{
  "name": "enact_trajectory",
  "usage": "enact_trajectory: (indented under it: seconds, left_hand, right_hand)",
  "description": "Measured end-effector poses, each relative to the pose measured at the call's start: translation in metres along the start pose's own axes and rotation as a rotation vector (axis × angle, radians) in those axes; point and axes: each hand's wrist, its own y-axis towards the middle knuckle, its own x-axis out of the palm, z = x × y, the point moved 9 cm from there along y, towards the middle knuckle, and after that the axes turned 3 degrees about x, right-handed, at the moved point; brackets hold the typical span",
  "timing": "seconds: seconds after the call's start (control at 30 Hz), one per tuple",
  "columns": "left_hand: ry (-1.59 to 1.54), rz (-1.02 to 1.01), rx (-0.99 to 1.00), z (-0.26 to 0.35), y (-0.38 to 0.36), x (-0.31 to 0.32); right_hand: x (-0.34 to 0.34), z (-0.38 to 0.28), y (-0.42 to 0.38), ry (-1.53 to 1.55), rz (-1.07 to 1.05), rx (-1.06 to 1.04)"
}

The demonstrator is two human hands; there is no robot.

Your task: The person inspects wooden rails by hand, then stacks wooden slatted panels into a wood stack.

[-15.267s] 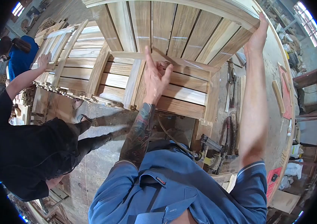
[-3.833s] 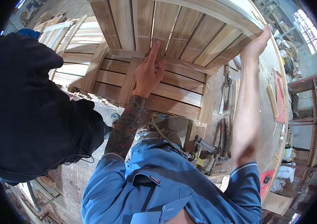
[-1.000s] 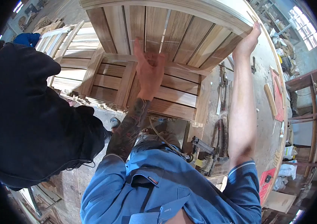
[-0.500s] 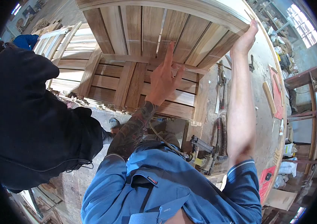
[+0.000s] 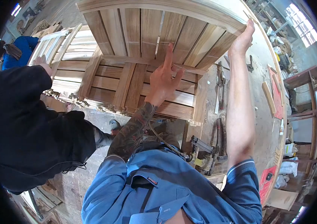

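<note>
A slatted wooden panel (image 5: 149,31) is tilted up above a stack of similar slatted panels (image 5: 106,82). My right hand (image 5: 242,39) grips the panel's right end, its fingers partly hidden behind the edge. My left hand (image 5: 164,82) is at the panel's lower rail, with the index finger stretched up over the slats and the thumb apart. It is open, though its other fingers are hard to make out.
A person in black (image 5: 35,123) stands close on the left, beside another stack (image 5: 71,63). Beyond is a person in blue (image 5: 24,48). On the workbench (image 5: 240,123) lie clamps (image 5: 220,87), a nail gun (image 5: 202,145) and a wood strip (image 5: 268,98). Shelving (image 5: 311,112) stands right.
The person in black has shifted left, and more of the person in blue shows. The tilted panel and my right hand have moved very slightly left. My left hand has barely moved.
</note>
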Motion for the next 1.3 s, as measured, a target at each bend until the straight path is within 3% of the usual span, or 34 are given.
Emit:
enact_trajectory:
  seconds: [0.13,0.23,0.33,0.47,0.6,0.73,0.8,0.87,0.93,1.0,1.07,1.1,1.2,1.3]
  left_hand:
    - [-0.026,0.07,0.083,0.007,0.001,-0.008]
    - [-0.148,0.037,-0.022,0.002,0.004,-0.018]
    - [-0.178,0.203,-0.019,0.0,0.009,-0.045]
    - [-0.434,0.366,-0.101,-0.006,0.012,-0.097]
    - [-0.662,0.658,-0.075,-0.018,0.001,-0.168]
    - [-0.582,0.818,-0.109,-0.007,-0.016,-0.233]
    - [-0.492,0.775,-0.159,0.004,-0.022,-0.252]
    - [-0.532,0.706,-0.245,0.004,-0.027,-0.261]
    - [-0.489,0.732,-0.352,-0.001,-0.048,-0.269]
    - [-0.401,0.732,-0.361,-0.005,-0.073,-0.276]
    - [-0.392,0.727,-0.473,-0.016,-0.105,-0.279]
    - [-0.378,0.702,-0.461,-0.023,-0.118,-0.279]
    - [-0.411,0.63,-0.551,-0.031,-0.147,-0.267]
    - [-0.342,0.618,-0.558,-0.05,-0.166,-0.265]
  right_hand:
    - [0.004,-0.009,-0.008,-0.005,-0.029,0.023]
    - [0.004,-0.012,-0.011,-0.02,-0.045,0.045]
    - [-0.001,-0.009,-0.011,-0.035,-0.044,0.061]
    - [-0.009,-0.014,-0.018,-0.078,-0.048,0.058]
    - [-0.03,-0.022,-0.033,-0.207,0.012,0.059]
    - [-0.057,-0.032,-0.051,-0.391,-0.038,0.052]
    - [-0.071,-0.039,-0.074,-0.318,0.024,0.079]
    - [-0.084,-0.029,-0.094,-0.262,-0.127,0.162]
    - [-0.085,-0.043,-0.126,-0.222,-0.181,0.064]
    - [-0.106,-0.035,-0.161,-0.114,-0.098,0.173]
    - [-0.122,-0.04,-0.188,-0.275,-0.116,-0.024]
    - [-0.131,-0.039,-0.204,-0.283,-0.109,-0.016]
    - [-0.147,-0.03,-0.247,-0.376,-0.093,0.054]
    - [-0.169,-0.002,-0.275,-0.24,0.006,0.237]
